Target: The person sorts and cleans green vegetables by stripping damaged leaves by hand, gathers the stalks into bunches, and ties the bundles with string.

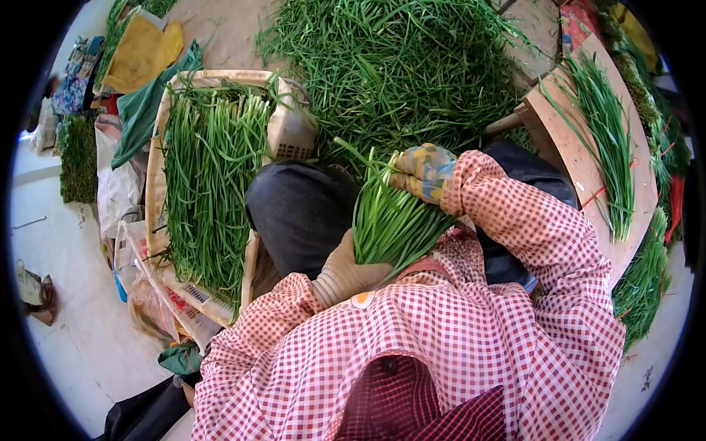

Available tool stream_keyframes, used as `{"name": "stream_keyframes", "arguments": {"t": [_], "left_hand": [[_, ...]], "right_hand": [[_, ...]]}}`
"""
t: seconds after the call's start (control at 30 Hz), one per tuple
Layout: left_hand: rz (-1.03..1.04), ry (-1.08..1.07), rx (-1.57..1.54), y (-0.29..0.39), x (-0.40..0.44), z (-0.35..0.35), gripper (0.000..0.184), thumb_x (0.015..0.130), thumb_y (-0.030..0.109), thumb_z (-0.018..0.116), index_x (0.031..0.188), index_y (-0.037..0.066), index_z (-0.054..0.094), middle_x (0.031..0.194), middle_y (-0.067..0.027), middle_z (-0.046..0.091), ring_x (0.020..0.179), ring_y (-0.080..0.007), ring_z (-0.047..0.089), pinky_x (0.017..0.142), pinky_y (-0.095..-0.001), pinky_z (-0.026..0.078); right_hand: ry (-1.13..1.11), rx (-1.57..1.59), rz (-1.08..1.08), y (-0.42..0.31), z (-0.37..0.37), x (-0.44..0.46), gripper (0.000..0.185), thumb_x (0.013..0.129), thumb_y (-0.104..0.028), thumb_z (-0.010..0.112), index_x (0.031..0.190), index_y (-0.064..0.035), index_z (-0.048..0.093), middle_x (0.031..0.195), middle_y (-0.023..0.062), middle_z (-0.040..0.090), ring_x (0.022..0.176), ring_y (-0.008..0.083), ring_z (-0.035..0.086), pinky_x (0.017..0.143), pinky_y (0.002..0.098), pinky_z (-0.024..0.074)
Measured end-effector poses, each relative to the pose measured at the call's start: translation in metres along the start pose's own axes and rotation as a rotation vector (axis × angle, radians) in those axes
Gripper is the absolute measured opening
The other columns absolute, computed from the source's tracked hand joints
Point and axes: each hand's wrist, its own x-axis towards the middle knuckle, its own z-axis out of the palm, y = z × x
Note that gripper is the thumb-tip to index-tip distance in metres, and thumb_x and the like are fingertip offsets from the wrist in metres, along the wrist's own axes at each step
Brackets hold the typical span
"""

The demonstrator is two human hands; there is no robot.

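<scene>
Grasps a bunch [390, 220] with left hand [347, 273] round its leaves, right hand [423, 173] round its pale ends [380, 166], near a basket [283, 128].

Crate [156, 187] of stalks [213, 184] on the left, loose heap [397, 66] on the floor [220, 29] in front, board [646, 184] on the right with a bunch [614, 154] on it, more bundles [641, 298] along its outer side.

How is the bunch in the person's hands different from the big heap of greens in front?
The bunch has its blades mostly lined up; the heap is tangled, its blades pointing every way. The bunch is held between both hands, while the heap lies loose. The bunch is also far smaller than the heap. Both are long, thin green leaves.
</scene>
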Motion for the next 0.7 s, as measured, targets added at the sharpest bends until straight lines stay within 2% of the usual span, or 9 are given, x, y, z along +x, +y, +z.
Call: {"name": "stream_keyframes", "arguments": {"t": [0.17,0.27,0.37,0.4,0.47,0.53,0.57,0.6,0.7], "left_hand": [[-0.020,0.054,-0.087,0.010,-0.003,0.003,0.074,0.071,0.016,0.071,0.130,-0.003,0.031,0.116,-0.0112,0.056,0.103,-0.0175,0.056,0.093,-0.0278,0.044],[-0.013,0.083,-0.090,-0.006,-0.004,-0.001,0.073,0.071,0.016,0.071,0.130,-0.002,0.032,0.116,-0.0106,0.056,0.103,-0.0174,0.056,0.093,-0.0274,0.044],[-0.013,0.088,-0.015,-0.007,-0.007,-0.003,0.072,0.071,0.015,0.072,0.130,-0.002,0.033,0.117,-0.0100,0.057,0.105,-0.0168,0.055,0.092,-0.0272,0.044],[-0.015,0.071,-0.112,-0.003,-0.009,-0.001,0.071,0.071,0.014,0.072,0.129,-0.002,0.034,0.117,-0.0098,0.057,0.105,-0.0164,0.055,0.092,-0.0275,0.045],[0.000,0.051,-0.212,0.001,-0.007,-0.001,0.070,0.072,0.012,0.072,0.129,-0.002,0.035,0.117,-0.0095,0.057,0.105,-0.0160,0.055,0.092,-0.0277,0.045],[-0.011,0.026,-0.259,-0.001,-0.006,-0.002,0.066,0.072,0.009,0.072,0.127,-0.002,0.037,0.115,-0.0092,0.058,0.103,-0.0154,0.056,0.092,-0.0276,0.045],[-0.010,0.022,-0.269,0.000,-0.006,0.000,0.066,0.072,0.009,0.072,0.127,-0.002,0.037,0.115,-0.0092,0.058,0.103,-0.0154,0.056,0.092,-0.0276,0.045],[0.010,0.030,-0.278,0.002,-0.006,0.001,0.065,0.072,0.008,0.072,0.126,-0.002,0.038,0.115,-0.0091,0.058,0.103,-0.0154,0.057,0.092,-0.0277,0.045],[0.037,0.034,-0.304,-0.002,-0.005,0.002,0.066,0.070,0.006,0.073,0.126,-0.003,0.039,0.115,-0.0094,0.058,0.102,-0.0158,0.057,0.091,-0.0283,0.046]], "right_hand": [[-0.033,0.107,0.011,0.019,0.019,0.031,0.032,0.091,-0.030,0.053,0.104,-0.0021,0.062,0.085,0.0166,0.064,0.075,0.0315,0.062,0.067,0.0381,0.0502],[0.191,1.351,0.465,0.038,0.014,0.057,0.027,0.093,-0.023,0.050,0.099,0.0021,0.058,0.081,0.0148,0.060,0.067,0.0227,0.060,0.056,0.0287,0.0505],[0.640,1.731,0.493,0.084,-0.071,0.063,0.022,0.095,-0.017,0.046,0.095,0.0045,0.053,0.075,0.0127,0.053,0.057,0.0136,0.056,0.043,0.0199,0.0491],[0.700,1.434,0.543,0.128,-0.095,0.073,0.021,0.094,-0.018,0.049,0.103,0.0003,0.056,0.088,0.0146,0.058,0.072,0.0176,0.060,0.058,0.0233,0.0528],[0.587,-0.441,0.407,0.130,-0.124,0.041,0.031,0.093,-0.016,0.051,0.123,-0.0165,0.054,0.116,0.0133,0.055,0.093,0.0274,0.060,0.079,0.0336,0.0527],[0.720,-0.585,0.135,0.078,-0.110,0.018,0.038,0.087,-0.027,0.061,0.118,-0.0064,0.057,0.118,0.0192,0.054,0.106,0.0342,0.054,0.093,0.0424,0.0446],[0.522,-0.505,-0.200,0.072,-0.101,0.011,0.048,0.081,-0.038,0.065,0.114,-0.0035,0.058,0.120,0.0213,0.052,0.111,0.0369,0.049,0.095,0.0477,0.0414],[0.270,-0.464,-0.231,0.036,-0.087,0.002,0.050,0.079,-0.044,0.066,0.110,-0.0046,0.060,0.121,0.0219,0.051,0.113,0.0378,0.047,0.091,0.0496,0.0430],[0.261,-0.265,-0.303,-0.017,-0.012,-0.016,0.042,0.086,-0.045,0.057,0.103,-0.0078,0.063,0.117,0.0144,0.055,0.121,0.0380,0.042,0.108,0.0503,0.0245]]}}
